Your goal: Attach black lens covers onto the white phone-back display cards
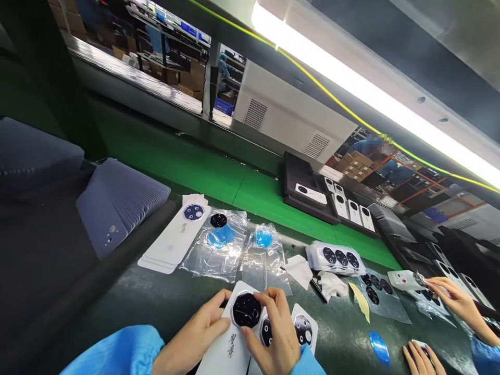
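My left hand (197,333) grips a white phone back cover (219,351) by its left edge, tilted toward me. A round black camera lens cover (246,311) sits at the top of it. My right hand (279,330) pinches that lens cover at its right edge, thumb and index finger bent around it. Under and beside my right hand lie more white back covers (312,317) with round camera areas, partly hidden. Ahead, a clear plastic bag (203,260) carries a black disc (218,221) and a blue film. A second bag (255,271) has a round blue film (263,237).
White covers (164,250) are stacked at left, near dark blue sheets (121,203). Rightward lie crumpled white wipes (332,286), packed lens covers (316,256) and a blue disc (378,348). A co-worker's hands (455,299) handle a cover at far right. Black trays (299,172) stand behind.
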A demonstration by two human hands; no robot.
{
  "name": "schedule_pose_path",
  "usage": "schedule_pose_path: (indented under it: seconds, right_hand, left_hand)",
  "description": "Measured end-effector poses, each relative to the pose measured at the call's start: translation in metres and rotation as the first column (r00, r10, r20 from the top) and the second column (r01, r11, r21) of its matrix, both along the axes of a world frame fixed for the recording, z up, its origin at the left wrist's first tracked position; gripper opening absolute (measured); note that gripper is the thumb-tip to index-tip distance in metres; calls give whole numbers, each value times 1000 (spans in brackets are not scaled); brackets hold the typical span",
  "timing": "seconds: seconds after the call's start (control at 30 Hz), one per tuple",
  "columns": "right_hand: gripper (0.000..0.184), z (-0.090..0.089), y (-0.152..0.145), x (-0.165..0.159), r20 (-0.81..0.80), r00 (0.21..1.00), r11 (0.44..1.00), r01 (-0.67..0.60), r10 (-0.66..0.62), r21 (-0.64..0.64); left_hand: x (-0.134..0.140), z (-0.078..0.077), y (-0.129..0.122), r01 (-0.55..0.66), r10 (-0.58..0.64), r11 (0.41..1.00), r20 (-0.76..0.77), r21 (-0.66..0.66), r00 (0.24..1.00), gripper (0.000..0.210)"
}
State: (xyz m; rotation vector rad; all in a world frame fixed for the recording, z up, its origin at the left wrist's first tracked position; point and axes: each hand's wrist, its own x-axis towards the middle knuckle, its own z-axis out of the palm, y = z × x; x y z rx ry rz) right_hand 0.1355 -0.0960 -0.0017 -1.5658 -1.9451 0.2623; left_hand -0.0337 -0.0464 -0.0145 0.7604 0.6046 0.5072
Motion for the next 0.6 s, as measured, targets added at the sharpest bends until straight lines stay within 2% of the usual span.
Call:
schedule_pose_path:
  seconds: [0.3,0.6]
  right_hand:
    - [58,-1,3,-2,8,1000,1000,-13,13,-13]
    - [56,0,4,-2,-8,1000,1000,-14,14,-21]
  left_hand:
    - [5,-15,-1,-19,19,1000,-18,15,1000,58]
    - [5,-12,-1,-17,18,1000,-27,15,999,57]
